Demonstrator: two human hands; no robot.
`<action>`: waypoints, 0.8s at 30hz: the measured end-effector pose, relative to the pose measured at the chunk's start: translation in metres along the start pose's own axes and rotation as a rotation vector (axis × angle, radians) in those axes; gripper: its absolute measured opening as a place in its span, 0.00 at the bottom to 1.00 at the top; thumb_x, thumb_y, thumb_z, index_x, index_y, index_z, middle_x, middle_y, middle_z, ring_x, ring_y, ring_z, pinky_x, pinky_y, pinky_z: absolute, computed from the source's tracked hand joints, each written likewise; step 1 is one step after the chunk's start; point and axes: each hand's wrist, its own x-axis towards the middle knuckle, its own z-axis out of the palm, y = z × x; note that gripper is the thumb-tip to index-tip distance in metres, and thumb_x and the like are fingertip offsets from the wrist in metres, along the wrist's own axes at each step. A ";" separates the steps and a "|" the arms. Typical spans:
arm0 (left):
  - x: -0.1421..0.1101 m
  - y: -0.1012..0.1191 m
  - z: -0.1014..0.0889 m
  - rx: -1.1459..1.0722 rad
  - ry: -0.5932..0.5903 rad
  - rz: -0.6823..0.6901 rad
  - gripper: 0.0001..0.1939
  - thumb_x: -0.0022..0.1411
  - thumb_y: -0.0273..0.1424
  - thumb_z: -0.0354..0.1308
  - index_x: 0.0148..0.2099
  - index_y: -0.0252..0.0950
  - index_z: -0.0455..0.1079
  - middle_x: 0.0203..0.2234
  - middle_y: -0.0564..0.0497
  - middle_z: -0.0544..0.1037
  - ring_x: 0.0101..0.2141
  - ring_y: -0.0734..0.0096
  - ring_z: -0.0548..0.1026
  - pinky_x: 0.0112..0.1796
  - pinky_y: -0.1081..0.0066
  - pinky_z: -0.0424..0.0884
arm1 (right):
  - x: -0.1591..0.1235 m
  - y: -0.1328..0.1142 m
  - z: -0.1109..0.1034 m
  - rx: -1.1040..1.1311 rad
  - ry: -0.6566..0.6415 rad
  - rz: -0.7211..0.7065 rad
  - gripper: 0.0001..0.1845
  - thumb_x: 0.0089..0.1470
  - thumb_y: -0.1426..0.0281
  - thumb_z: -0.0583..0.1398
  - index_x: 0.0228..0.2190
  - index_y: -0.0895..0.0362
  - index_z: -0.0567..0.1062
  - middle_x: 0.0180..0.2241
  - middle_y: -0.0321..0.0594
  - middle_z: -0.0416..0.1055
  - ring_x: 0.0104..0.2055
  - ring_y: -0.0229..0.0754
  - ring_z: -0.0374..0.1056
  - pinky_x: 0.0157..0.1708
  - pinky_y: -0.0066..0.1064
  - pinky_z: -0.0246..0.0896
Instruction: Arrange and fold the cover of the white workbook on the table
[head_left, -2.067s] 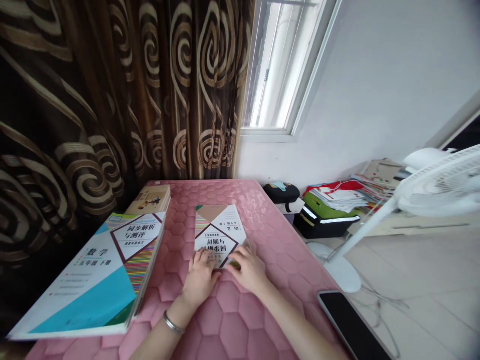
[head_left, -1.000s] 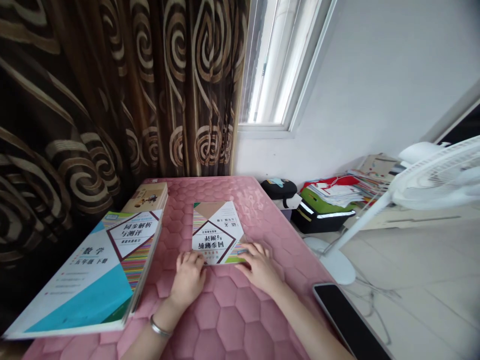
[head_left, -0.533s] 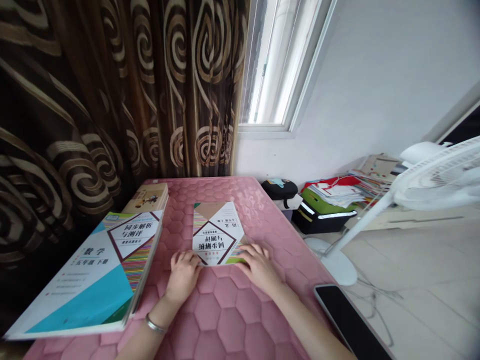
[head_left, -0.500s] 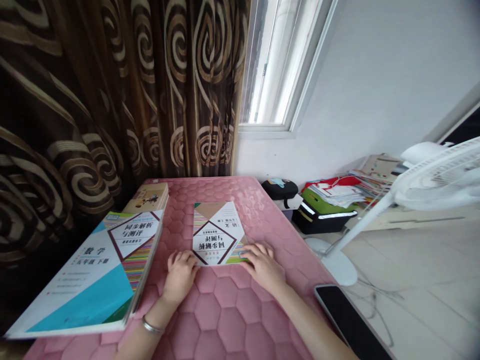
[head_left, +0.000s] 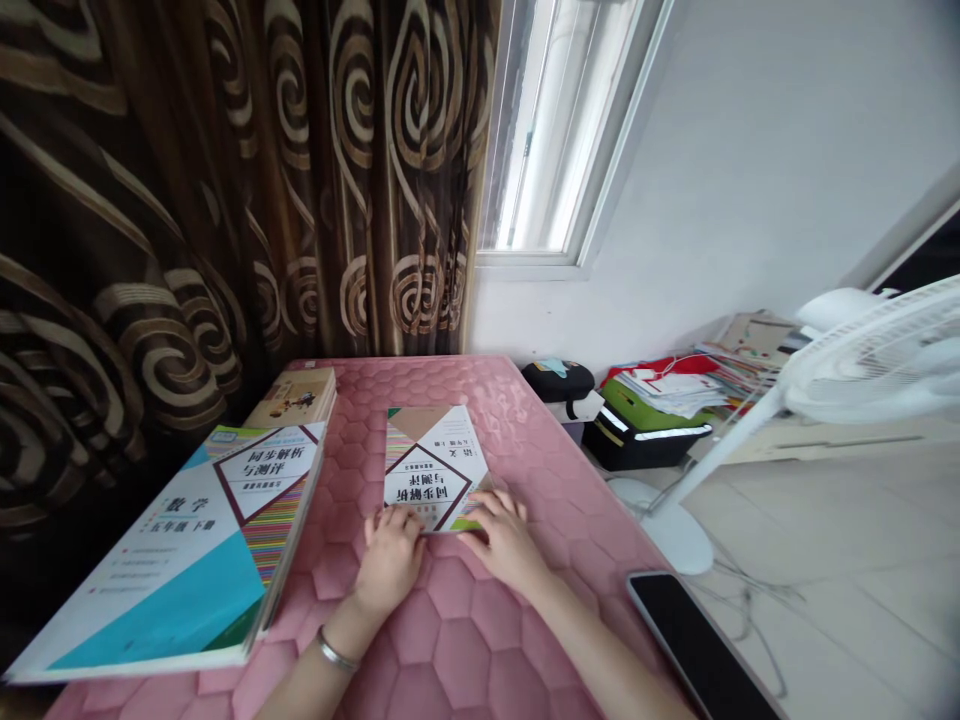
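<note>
The booklet [head_left: 433,465] lies lengthwise straight ahead on the pink worktop [head_left: 480,640]; left hand [head_left: 391,556] and right hand [head_left: 504,540] rest flat and unclenched on its near edge, equally close.

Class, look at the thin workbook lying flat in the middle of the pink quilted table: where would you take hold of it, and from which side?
Grip the thin workbook at its near edge, coming from the person's side. It lies flat on the pink quilted table, and the left hand and right hand already rest on its near corners, so a thumb-under pinch there seems easiest.
</note>
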 end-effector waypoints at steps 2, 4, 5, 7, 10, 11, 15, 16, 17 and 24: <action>0.007 0.009 0.009 -0.007 -0.027 0.029 0.11 0.62 0.23 0.52 0.43 0.40 0.72 0.45 0.49 0.76 0.49 0.63 0.70 0.56 0.53 0.56 | 0.006 -0.012 0.006 0.012 0.000 -0.023 0.07 0.55 0.63 0.62 0.37 0.51 0.77 0.54 0.40 0.69 0.57 0.51 0.58 0.50 0.44 0.54; 0.010 0.010 0.014 -0.002 -0.038 0.044 0.11 0.63 0.23 0.52 0.44 0.40 0.72 0.45 0.49 0.76 0.49 0.64 0.70 0.56 0.53 0.55 | 0.009 -0.015 0.009 0.015 -0.003 -0.033 0.06 0.56 0.64 0.62 0.36 0.50 0.77 0.53 0.39 0.70 0.56 0.51 0.58 0.50 0.43 0.54; 0.010 0.007 0.013 0.004 -0.039 0.045 0.10 0.64 0.23 0.52 0.44 0.40 0.72 0.45 0.49 0.76 0.49 0.64 0.70 0.56 0.53 0.55 | 0.009 -0.012 0.009 0.017 -0.005 -0.031 0.05 0.56 0.64 0.62 0.36 0.50 0.77 0.53 0.39 0.70 0.56 0.50 0.59 0.50 0.43 0.54; 0.006 -0.002 0.008 0.015 -0.034 0.033 0.08 0.65 0.25 0.52 0.41 0.39 0.72 0.44 0.49 0.76 0.48 0.63 0.71 0.55 0.54 0.56 | 0.004 0.003 0.005 0.020 -0.004 -0.014 0.05 0.57 0.64 0.61 0.36 0.48 0.77 0.53 0.38 0.70 0.55 0.49 0.60 0.49 0.43 0.54; -0.003 -0.019 -0.003 0.020 -0.008 -0.005 0.08 0.65 0.26 0.52 0.38 0.40 0.73 0.42 0.51 0.77 0.45 0.64 0.71 0.54 0.55 0.55 | -0.009 0.033 -0.004 0.022 0.005 0.053 0.08 0.58 0.65 0.59 0.38 0.46 0.78 0.53 0.39 0.70 0.55 0.50 0.60 0.50 0.45 0.54; -0.006 -0.024 -0.005 0.018 0.002 -0.017 0.09 0.65 0.26 0.52 0.38 0.40 0.73 0.41 0.52 0.77 0.44 0.65 0.72 0.54 0.55 0.55 | -0.013 0.042 -0.007 0.032 0.004 0.076 0.09 0.58 0.65 0.59 0.39 0.46 0.78 0.53 0.40 0.70 0.55 0.51 0.60 0.50 0.46 0.54; -0.011 -0.029 -0.008 0.024 0.020 -0.024 0.12 0.65 0.24 0.49 0.36 0.40 0.74 0.39 0.51 0.77 0.42 0.66 0.72 0.52 0.57 0.56 | -0.008 0.057 -0.013 0.169 -0.007 0.110 0.13 0.59 0.63 0.56 0.36 0.49 0.80 0.47 0.43 0.73 0.51 0.49 0.65 0.50 0.43 0.57; -0.011 -0.028 -0.007 0.036 0.017 -0.018 0.13 0.65 0.23 0.49 0.37 0.40 0.74 0.39 0.51 0.77 0.42 0.66 0.72 0.52 0.57 0.57 | -0.001 0.056 -0.013 0.205 -0.013 0.131 0.14 0.59 0.62 0.55 0.34 0.51 0.80 0.43 0.44 0.74 0.48 0.48 0.67 0.48 0.40 0.59; -0.011 -0.027 -0.007 0.051 0.011 -0.013 0.14 0.65 0.22 0.48 0.37 0.39 0.74 0.40 0.50 0.77 0.42 0.65 0.72 0.52 0.57 0.57 | 0.007 0.053 -0.014 0.226 -0.024 0.174 0.15 0.60 0.61 0.54 0.34 0.53 0.79 0.40 0.43 0.76 0.44 0.46 0.69 0.46 0.37 0.60; 0.005 -0.031 -0.018 0.255 -0.007 -0.116 0.19 0.63 0.18 0.44 0.42 0.38 0.75 0.44 0.47 0.77 0.45 0.61 0.71 0.52 0.55 0.58 | 0.054 0.025 -0.010 0.217 -0.105 0.412 0.14 0.54 0.72 0.59 0.44 0.52 0.74 0.37 0.39 0.79 0.41 0.44 0.73 0.38 0.29 0.62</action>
